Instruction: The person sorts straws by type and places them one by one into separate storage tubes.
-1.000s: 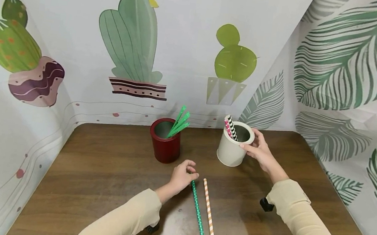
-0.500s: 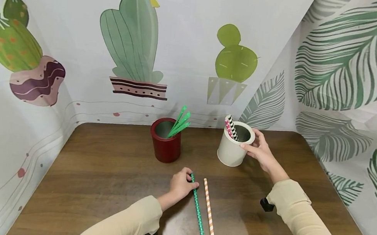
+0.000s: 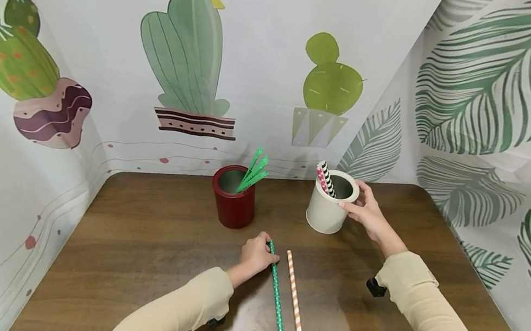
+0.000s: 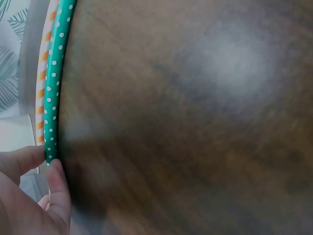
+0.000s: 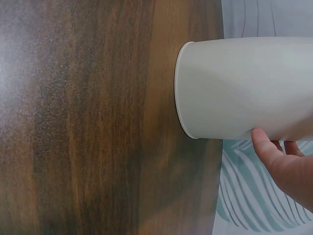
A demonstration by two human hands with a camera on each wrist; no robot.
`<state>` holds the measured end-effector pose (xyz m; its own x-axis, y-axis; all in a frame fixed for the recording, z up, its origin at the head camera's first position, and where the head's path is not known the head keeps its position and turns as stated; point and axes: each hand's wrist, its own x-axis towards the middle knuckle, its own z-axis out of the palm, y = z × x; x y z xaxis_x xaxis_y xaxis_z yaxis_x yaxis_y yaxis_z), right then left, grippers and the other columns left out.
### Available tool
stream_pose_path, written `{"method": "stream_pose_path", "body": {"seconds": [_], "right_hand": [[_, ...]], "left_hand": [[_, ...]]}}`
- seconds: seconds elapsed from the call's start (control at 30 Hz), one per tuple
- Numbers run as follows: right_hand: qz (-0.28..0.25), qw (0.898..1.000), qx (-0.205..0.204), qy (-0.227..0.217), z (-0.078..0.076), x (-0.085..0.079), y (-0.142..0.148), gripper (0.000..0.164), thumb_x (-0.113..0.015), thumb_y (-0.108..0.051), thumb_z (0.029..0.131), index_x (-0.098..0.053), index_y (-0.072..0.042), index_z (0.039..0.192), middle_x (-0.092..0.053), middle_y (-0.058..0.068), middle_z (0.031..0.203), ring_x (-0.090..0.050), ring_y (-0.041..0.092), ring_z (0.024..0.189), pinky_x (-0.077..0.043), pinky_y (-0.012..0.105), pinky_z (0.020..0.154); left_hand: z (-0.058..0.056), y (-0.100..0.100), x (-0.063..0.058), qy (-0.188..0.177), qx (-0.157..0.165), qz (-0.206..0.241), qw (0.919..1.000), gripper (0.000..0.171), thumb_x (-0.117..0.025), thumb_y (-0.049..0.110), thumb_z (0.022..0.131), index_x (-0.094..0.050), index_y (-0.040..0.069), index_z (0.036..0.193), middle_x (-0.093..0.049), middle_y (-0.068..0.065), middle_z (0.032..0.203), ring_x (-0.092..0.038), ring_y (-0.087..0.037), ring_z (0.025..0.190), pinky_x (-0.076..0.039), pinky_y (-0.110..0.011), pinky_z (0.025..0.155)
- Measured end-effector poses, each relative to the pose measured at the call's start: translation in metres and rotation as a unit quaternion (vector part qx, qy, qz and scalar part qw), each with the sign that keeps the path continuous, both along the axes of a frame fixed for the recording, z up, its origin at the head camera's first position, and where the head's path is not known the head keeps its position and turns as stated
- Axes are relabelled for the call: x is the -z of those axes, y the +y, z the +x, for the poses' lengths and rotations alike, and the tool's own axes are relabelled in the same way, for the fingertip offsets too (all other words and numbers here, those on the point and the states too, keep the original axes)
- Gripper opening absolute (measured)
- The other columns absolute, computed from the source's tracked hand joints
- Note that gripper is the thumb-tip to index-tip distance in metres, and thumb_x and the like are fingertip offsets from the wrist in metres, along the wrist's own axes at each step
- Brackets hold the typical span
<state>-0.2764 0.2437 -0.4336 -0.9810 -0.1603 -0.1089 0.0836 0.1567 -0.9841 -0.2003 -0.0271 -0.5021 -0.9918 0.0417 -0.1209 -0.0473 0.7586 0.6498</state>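
Note:
My left hand (image 3: 257, 252) pinches the far end of a green paper straw with white dots (image 3: 276, 292) between thumb and fingertips. The left wrist view also shows this pinch on the dotted straw (image 4: 55, 78). Just right of it an orange-and-white striped paper straw (image 3: 296, 305) lies on the table. My right hand (image 3: 365, 212) grips the right side of a white can (image 3: 323, 216), thumb near the front of the rim and fingers behind. A pink dotted straw (image 3: 321, 180) and a black-and-white striped straw (image 3: 328, 179) lean inside that can.
A dark red can (image 3: 234, 211) stands left of the white one, with several green sticks (image 3: 254, 175) leaning out of it. Both cans are near the back edge of the brown wooden table (image 3: 149, 239). Behind hangs a cloth printed with cacti and leaves (image 3: 265, 78).
My left hand has come toward me from the straw's far tip and taken hold of the dotted straw. The straw's near end has shifted slightly left. The right hand and white can stay put.

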Motion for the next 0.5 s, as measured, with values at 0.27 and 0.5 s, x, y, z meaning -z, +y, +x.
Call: {"method": "stream_pose_path", "body": {"seconds": [0.27,0.5], "right_hand": [[-0.001,1.0,0.002,-0.002,-0.001,0.0,-0.001,0.081,-0.061,-0.013,0.082,-0.004,-0.017,0.14,-0.015,0.018,0.143,-0.029,0.031,0.123,-0.03,0.054,0.097],[0.0,1.0,0.002,-0.003,-0.001,0.0,0.0,0.082,-0.061,-0.014,0.082,-0.004,-0.017,0.14,-0.014,0.018,0.144,-0.029,0.03,0.123,-0.03,0.054,0.097]], "left_hand": [[-0.006,0.001,-0.005,-0.013,0.006,-0.032,0.9994,0.037,-0.074,0.022,0.068,-0.054,0.009,0.097,-0.06,-0.002,0.073,-0.055,-0.02,0.067,-0.044,-0.031,0.057],[-0.011,0.002,-0.008,-0.017,0.011,-0.03,0.9993,0.035,-0.072,0.023,0.068,-0.055,0.009,0.095,-0.062,0.0,0.073,-0.056,-0.018,0.068,-0.045,-0.03,0.06]]}}
